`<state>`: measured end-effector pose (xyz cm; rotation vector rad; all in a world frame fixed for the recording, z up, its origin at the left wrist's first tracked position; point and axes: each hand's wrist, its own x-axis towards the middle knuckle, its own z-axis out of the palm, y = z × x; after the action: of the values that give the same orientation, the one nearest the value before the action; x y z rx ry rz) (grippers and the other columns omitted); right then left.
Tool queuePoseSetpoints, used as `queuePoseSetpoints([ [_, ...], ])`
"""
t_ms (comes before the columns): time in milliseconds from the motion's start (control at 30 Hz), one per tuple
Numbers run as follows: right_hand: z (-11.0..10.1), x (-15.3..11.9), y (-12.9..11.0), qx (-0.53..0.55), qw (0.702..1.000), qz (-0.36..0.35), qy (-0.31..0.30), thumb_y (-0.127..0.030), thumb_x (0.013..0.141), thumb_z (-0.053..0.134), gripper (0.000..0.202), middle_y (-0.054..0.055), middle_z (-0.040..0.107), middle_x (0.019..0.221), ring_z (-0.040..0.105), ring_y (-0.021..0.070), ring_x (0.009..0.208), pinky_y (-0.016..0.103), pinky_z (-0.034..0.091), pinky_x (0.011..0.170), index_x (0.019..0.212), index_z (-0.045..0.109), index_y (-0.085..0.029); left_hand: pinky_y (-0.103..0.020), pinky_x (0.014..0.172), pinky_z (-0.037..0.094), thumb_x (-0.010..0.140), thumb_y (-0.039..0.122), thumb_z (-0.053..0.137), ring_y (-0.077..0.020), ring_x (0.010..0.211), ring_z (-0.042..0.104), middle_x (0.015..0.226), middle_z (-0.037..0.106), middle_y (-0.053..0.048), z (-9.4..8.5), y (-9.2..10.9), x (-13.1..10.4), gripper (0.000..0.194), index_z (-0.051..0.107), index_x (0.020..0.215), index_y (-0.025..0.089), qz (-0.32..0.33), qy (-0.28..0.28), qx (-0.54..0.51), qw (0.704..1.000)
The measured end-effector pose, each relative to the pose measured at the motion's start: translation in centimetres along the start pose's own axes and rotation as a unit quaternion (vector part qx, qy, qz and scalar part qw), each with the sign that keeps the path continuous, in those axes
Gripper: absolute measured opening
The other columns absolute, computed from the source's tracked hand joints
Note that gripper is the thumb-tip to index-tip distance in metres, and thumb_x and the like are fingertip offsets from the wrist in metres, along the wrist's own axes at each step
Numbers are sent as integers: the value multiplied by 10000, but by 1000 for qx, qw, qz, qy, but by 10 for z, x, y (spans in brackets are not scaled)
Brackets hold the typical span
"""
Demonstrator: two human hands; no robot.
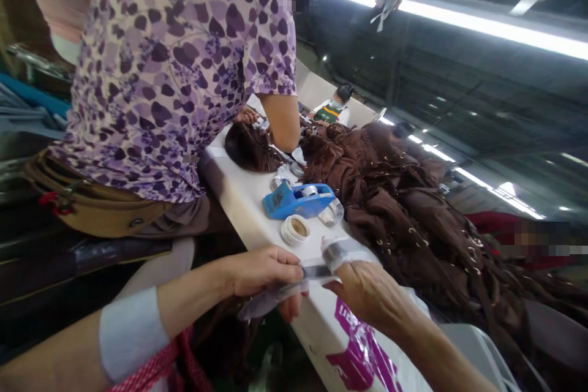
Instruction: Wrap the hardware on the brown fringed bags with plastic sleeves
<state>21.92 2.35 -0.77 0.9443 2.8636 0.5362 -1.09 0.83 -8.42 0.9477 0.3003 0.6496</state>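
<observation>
My left hand (264, 272) pinches one end of a clear, shiny strip (316, 271) between thumb and fingers. A loose grey-clear tail (266, 303) hangs below that hand. My right hand (367, 288) is closed at the other end of the strip, over the table's edge. Clear, shiny film (346, 251) covers its fingers, so their exact grip is partly hidden. Just beyond my hands are a small round white tub (295, 231) with tan contents and a blue tape dispenser (301, 199) holding a roll.
The white table (243, 205) runs away from me. Brown bags (404, 208) with metal rings are heaped along its right. Purple printed film (361, 349) lies at the near end. A co-worker in a purple leaf-print shirt (184, 61) leans over the table at left.
</observation>
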Motion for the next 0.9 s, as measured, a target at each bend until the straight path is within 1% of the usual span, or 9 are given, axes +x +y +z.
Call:
queuePoseSetpoints([
  [67,-3,-3,-10,1,1000,4,-30,-180,932,512,164,92,711,690,697,268,613,320,461,525,838,645,-161,-231,440,461,682,539,769,-161,424,608,546,691,-35,-5,-1,3,419,654,760,144,-23,-30,15,999],
  [167,-23,-4,-21,82,986,53,-131,-244,955,472,218,69,706,681,678,241,583,299,414,512,798,612,-185,-242,454,460,677,566,777,-169,445,612,532,670,-30,-10,-2,5,437,644,722,152,-50,-69,46,995],
  [300,-52,1,-19,362,863,177,-305,-512,1009,247,524,49,664,612,625,169,522,256,449,520,702,534,-198,-228,523,482,569,363,893,-143,521,624,628,693,10,-12,-6,3,412,619,811,171,-18,-36,88,995],
  [467,-59,11,-7,464,792,202,-341,-755,877,322,661,8,550,494,525,116,424,216,418,438,606,521,-186,-232,555,462,675,379,782,-136,562,612,677,686,-1,-11,-19,-7,331,553,808,180,12,20,100,995],
  [533,-56,13,-1,514,736,207,-388,-800,831,364,700,-26,495,425,442,90,340,199,357,363,615,580,-170,-224,573,442,662,342,793,-139,616,607,735,676,10,-5,-26,-13,378,566,917,180,30,49,130,990],
  [633,-55,15,7,552,668,224,-446,-782,833,389,710,-45,461,364,366,76,260,194,292,285,613,635,-153,-241,651,443,637,239,836,-159,739,598,875,658,13,7,-41,-16,554,549,1109,207,124,164,336,919],
  [733,-56,15,15,560,642,227,-472,-720,886,368,714,-31,476,344,373,77,236,190,307,266,589,657,-139,-315,769,456,770,154,697,-213,843,591,918,640,-38,16,-58,-12,241,582,979,191,201,258,505,799],
  [800,-57,16,18,572,631,223,-475,-692,913,359,719,-22,494,342,396,82,236,186,334,269,598,673,-127,-374,843,445,819,124,596,-250,905,578,928,629,-67,20,-66,-7,97,588,889,190,210,284,524,775],
  [900,-54,21,19,588,620,214,-474,-657,945,362,715,-15,518,353,417,84,240,187,393,293,643,698,-103,-417,889,430,862,140,514,-275,942,563,939,621,-86,23,-74,1,98,597,870,191,191,317,511,776],
])
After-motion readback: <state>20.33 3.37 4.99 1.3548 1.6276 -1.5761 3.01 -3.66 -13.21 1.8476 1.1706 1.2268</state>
